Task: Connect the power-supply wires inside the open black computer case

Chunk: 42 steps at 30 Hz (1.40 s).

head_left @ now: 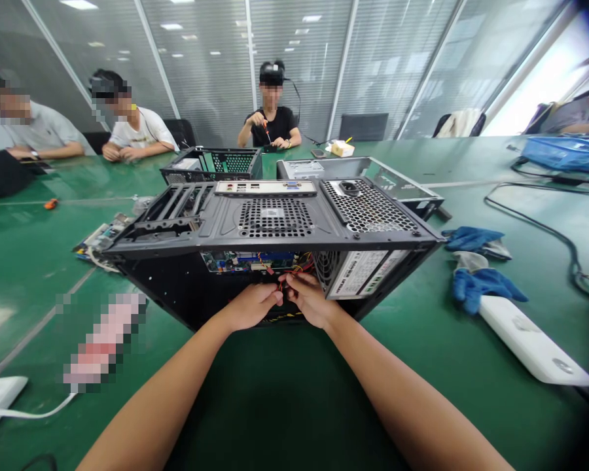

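A black computer case (269,242) stands on the table in front of me, its open side facing me. Inside, a motherboard (240,261) and a power supply (366,271) with a label show. My left hand (252,306) reaches into the opening, thumb and fingers pinched together on thin cables (281,285). Beside it, my right hand (308,299) is also closed, its fingertips pinching the same thin reddish cables. A small reddish connector (269,271) hangs just above my fingers. The cable ends between my fingertips are too small to make out.
Behind the case are two more open cases, one black (216,162), one grey (319,169). Blue gloves (485,288) and a white power strip (530,340) lie right. A circuit board (98,245) and a blurred-out pink item (103,340) lie left. Several people sit around the table.
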Each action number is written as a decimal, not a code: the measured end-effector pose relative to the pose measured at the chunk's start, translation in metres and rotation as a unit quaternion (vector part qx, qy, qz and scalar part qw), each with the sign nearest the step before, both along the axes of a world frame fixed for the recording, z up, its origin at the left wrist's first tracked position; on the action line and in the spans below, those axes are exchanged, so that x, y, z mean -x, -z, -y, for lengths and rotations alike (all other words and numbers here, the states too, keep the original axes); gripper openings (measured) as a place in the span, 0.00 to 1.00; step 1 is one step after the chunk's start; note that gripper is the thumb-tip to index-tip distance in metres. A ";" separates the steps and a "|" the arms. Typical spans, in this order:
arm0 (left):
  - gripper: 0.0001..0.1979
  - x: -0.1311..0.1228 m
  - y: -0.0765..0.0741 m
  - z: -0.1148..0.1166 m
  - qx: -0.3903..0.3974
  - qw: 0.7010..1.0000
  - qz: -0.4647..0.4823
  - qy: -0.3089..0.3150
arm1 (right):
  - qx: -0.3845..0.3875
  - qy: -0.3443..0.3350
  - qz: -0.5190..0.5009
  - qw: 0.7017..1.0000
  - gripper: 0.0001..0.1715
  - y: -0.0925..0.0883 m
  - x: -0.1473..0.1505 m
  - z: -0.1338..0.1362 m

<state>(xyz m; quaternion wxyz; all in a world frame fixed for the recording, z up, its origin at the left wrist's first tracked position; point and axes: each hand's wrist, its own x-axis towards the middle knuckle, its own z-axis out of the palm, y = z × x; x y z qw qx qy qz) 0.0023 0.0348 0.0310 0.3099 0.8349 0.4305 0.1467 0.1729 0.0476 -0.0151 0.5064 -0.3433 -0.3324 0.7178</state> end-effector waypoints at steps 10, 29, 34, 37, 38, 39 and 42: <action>0.18 -0.009 0.008 0.014 -0.244 0.938 -0.241 -0.058 | 0.005 0.032 0.010 0.999 0.20 -0.002 0.002 0.003; 0.29 -0.015 0.006 0.000 0.115 0.981 0.084 -0.129 | -0.007 0.007 0.004 1.000 0.21 -0.001 0.001 0.004; 0.27 -0.017 0.007 -0.006 0.246 0.946 0.190 -0.094 | -0.025 0.013 0.022 0.999 0.21 -0.002 0.001 0.005; 0.24 -0.016 0.005 -0.006 0.247 0.946 0.194 -0.086 | -0.026 0.001 0.024 0.999 0.21 -0.003 0.001 0.006; 0.23 -0.016 0.003 -0.005 0.238 0.950 0.185 -0.086 | -0.026 -0.002 0.022 0.999 0.20 -0.003 0.001 0.006; 0.22 -0.016 0.002 -0.005 0.223 0.956 0.170 -0.086 | -0.026 -0.005 0.020 0.999 0.20 -0.003 0.001 0.006; 0.19 -0.016 -0.003 -0.002 0.145 0.981 0.102 -0.080 | -0.021 -0.004 0.012 1.000 0.20 -0.003 0.001 0.006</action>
